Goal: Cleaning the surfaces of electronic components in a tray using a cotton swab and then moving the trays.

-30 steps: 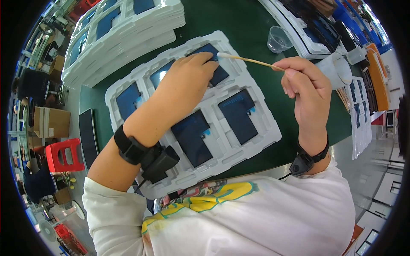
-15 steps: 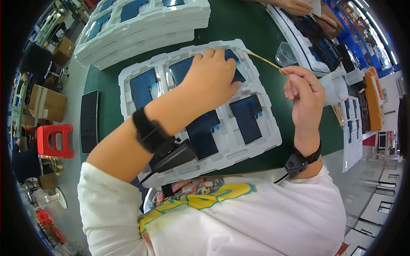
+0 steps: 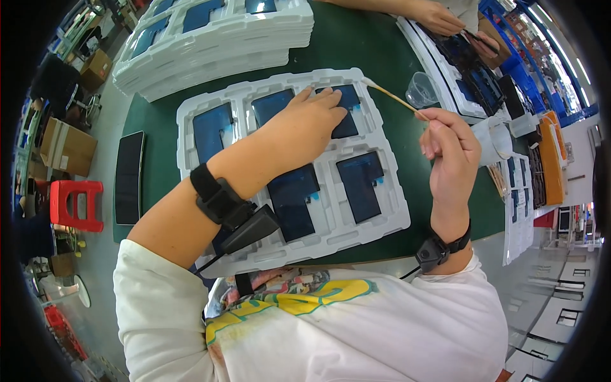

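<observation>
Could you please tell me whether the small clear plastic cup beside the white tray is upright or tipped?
Upright: the small clear plastic cup stands on the green mat, rim upward.

A tray (image 3: 388, 219) lies on the tabletop (image 3: 356, 44) in front of the person, with flat panels (image 3: 360, 186) in its pockets. The left hand (image 3: 305, 124) rests on the far panel. The right hand (image 3: 450, 149) is right of the tray, holding a stick (image 3: 393, 99). A cup (image 3: 421, 89) stands behind it. A stack of trays (image 3: 210, 44) lies behind, to the left.
</observation>
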Action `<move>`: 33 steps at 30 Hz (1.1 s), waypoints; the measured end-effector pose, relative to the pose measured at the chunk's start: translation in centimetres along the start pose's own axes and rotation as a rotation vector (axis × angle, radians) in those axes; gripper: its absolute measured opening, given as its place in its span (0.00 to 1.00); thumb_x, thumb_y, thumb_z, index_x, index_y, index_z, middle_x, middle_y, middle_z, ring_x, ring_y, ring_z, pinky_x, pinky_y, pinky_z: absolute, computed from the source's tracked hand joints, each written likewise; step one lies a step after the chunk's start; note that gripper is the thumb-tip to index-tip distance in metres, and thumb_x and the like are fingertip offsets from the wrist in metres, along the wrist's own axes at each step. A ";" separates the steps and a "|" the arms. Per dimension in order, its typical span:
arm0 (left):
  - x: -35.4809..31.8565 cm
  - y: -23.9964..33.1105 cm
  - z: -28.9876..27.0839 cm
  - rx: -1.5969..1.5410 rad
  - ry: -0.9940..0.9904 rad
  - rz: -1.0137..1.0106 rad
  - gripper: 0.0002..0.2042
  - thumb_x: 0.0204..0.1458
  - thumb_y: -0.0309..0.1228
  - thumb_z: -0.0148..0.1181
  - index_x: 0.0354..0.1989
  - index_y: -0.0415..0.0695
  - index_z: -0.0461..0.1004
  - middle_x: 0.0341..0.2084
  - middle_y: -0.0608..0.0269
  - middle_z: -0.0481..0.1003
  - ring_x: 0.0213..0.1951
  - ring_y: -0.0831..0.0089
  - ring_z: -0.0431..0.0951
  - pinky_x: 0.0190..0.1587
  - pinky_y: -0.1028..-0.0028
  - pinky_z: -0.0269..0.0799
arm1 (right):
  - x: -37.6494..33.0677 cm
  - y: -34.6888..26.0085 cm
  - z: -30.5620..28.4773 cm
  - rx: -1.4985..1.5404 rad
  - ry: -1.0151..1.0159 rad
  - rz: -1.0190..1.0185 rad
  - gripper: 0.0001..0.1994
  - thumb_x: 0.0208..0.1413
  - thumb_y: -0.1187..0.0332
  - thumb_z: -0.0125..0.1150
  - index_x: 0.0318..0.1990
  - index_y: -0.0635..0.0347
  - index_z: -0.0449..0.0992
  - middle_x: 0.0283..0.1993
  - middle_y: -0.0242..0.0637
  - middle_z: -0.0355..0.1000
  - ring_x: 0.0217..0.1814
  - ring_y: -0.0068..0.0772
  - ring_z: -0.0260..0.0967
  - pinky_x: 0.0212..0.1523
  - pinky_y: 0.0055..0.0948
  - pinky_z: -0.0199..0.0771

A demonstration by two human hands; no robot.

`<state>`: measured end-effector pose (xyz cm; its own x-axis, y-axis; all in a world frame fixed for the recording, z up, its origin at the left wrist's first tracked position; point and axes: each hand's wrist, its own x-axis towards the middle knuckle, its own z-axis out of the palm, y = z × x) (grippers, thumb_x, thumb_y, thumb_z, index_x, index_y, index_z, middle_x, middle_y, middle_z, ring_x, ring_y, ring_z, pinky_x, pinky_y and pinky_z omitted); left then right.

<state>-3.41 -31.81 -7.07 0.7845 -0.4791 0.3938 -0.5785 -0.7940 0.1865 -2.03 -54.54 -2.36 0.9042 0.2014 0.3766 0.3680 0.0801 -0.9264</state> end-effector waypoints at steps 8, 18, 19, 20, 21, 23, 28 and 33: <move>-6.7 1.9 -10.9 -0.174 -0.114 -0.505 0.07 0.49 0.25 0.54 0.36 0.36 0.71 0.36 0.56 0.70 0.38 0.59 0.72 0.42 0.69 0.68 | -0.2 -0.2 -0.4 -0.029 0.014 0.004 0.10 0.53 0.76 0.48 0.37 0.71 0.75 0.20 0.28 0.61 0.20 0.14 0.53 0.22 0.15 0.52; -12.3 5.5 -8.8 -0.010 -0.106 -0.543 0.21 0.35 0.30 0.66 0.40 0.39 0.68 0.43 0.57 0.63 0.46 0.58 0.65 0.49 0.65 0.62 | 0.4 1.2 0.3 -0.018 -0.026 0.017 0.10 0.53 0.76 0.48 0.38 0.72 0.74 0.24 0.32 0.66 0.21 0.15 0.53 0.23 0.16 0.54; -12.2 5.8 -8.7 0.001 -0.090 -0.544 0.20 0.36 0.30 0.65 0.39 0.39 0.68 0.42 0.57 0.63 0.45 0.59 0.66 0.48 0.65 0.63 | 0.5 1.2 0.4 -0.021 -0.007 0.003 0.10 0.53 0.76 0.48 0.38 0.73 0.74 0.25 0.32 0.67 0.21 0.15 0.53 0.23 0.16 0.54; -12.2 6.0 -8.6 0.013 -0.074 -0.544 0.19 0.36 0.30 0.64 0.38 0.38 0.69 0.42 0.56 0.63 0.43 0.59 0.66 0.47 0.65 0.63 | 0.5 1.2 0.3 -0.035 -0.019 0.000 0.10 0.53 0.76 0.48 0.38 0.73 0.74 0.25 0.32 0.67 0.21 0.15 0.53 0.23 0.16 0.54; -12.3 6.1 -8.4 0.006 -0.058 -0.552 0.19 0.36 0.30 0.64 0.38 0.38 0.69 0.42 0.56 0.63 0.43 0.59 0.66 0.47 0.65 0.63 | 0.6 1.3 0.3 -0.042 -0.011 0.005 0.10 0.53 0.76 0.48 0.38 0.73 0.74 0.25 0.33 0.67 0.21 0.15 0.53 0.23 0.16 0.54; -12.6 6.3 -8.0 0.060 -0.046 -0.535 0.15 0.37 0.28 0.61 0.34 0.37 0.68 0.40 0.57 0.64 0.41 0.59 0.66 0.45 0.64 0.64 | 0.5 1.3 0.4 -0.060 -0.015 0.000 0.10 0.53 0.77 0.48 0.38 0.73 0.74 0.25 0.33 0.67 0.21 0.15 0.53 0.23 0.16 0.55; -13.2 5.9 -7.7 0.112 -0.076 -0.508 0.09 0.38 0.25 0.57 0.29 0.37 0.68 0.37 0.56 0.66 0.41 0.59 0.67 0.44 0.65 0.65 | 0.2 0.5 1.6 -0.098 -0.010 -0.021 0.09 0.54 0.77 0.48 0.38 0.73 0.74 0.26 0.34 0.68 0.22 0.15 0.54 0.24 0.16 0.54; -14.2 5.6 -7.4 -0.061 0.073 -0.493 0.05 0.40 0.22 0.55 0.26 0.37 0.67 0.38 0.53 0.67 0.43 0.57 0.67 0.46 0.64 0.64 | -0.5 -1.7 3.1 -0.144 -0.089 -0.081 0.09 0.53 0.78 0.48 0.37 0.73 0.74 0.26 0.34 0.68 0.22 0.15 0.54 0.23 0.16 0.54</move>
<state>-19.43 -26.70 -4.91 0.9515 -0.0234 0.3069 -0.1568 -0.8948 0.4179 -3.82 -51.78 -0.95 0.8498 0.2865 0.4423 0.4718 -0.0396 -0.8808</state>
